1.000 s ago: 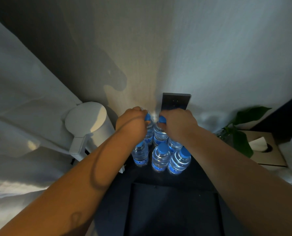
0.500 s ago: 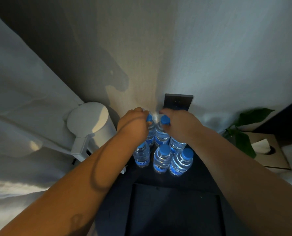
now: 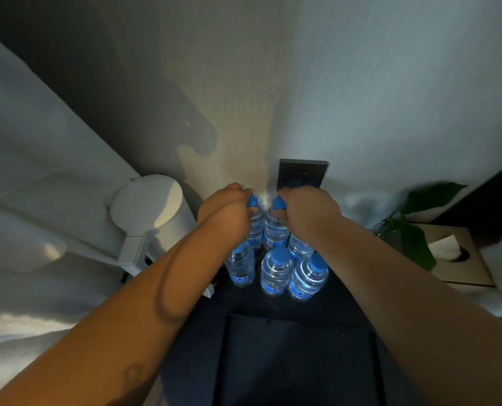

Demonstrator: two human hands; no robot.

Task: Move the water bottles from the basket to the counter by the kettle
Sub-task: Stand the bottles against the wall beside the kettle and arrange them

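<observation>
Several small clear water bottles with blue caps stand in a cluster on the dark counter, right of the white kettle. My left hand is closed around the neck of a back-row bottle. Beside it, my right hand grips the neck of another back-row bottle. Three more bottles stand in front: left, middle, right. One further bottle shows under my right wrist. No basket is in view.
A dark wall socket sits just behind my hands. A green plant and a wooden tissue box stand to the right. A dark square panel lies on the counter near me. White curtain hangs at left.
My hands and the two bottles they hold have barely shifted; the whole view has drifted only slightly.
</observation>
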